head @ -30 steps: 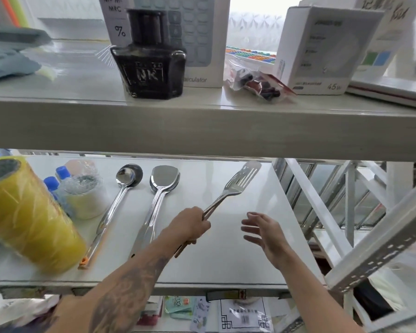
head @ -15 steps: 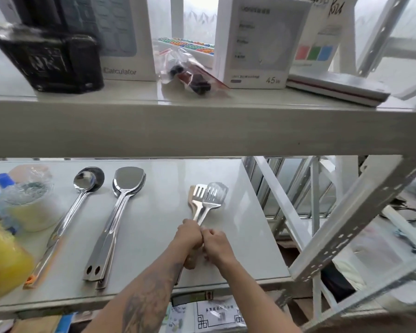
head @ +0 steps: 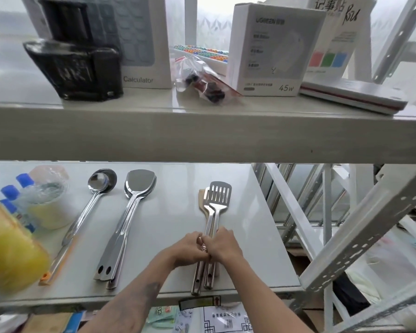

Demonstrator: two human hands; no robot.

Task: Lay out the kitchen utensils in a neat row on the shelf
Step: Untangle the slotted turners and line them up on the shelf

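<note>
On the white lower shelf [head: 173,227] lie steel ladles [head: 99,186] at the left and stacked steel turners [head: 139,186] beside them, handles toward me. Further right lies a bundle of slotted spatulas [head: 217,195] over a wooden spatula [head: 201,200]. My left hand [head: 190,251] and my right hand [head: 223,246] meet over the bundle's handles, both closed on them. The handle ends stick out below my hands near the shelf's front edge.
A yellow tape roll [head: 7,248], a clear tape roll [head: 46,207] and blue-capped bottles [head: 12,193] crowd the shelf's left. The upper shelf [head: 202,135] carries an ink bottle [head: 75,66], boxes and a bag. White metal frame struts [head: 360,239] stand at the right.
A second ago my left hand alone held a slotted spatula raised. It came down onto the bundle, my right hand joined it, and the spatulas now lie straighter, pointing away from me.
</note>
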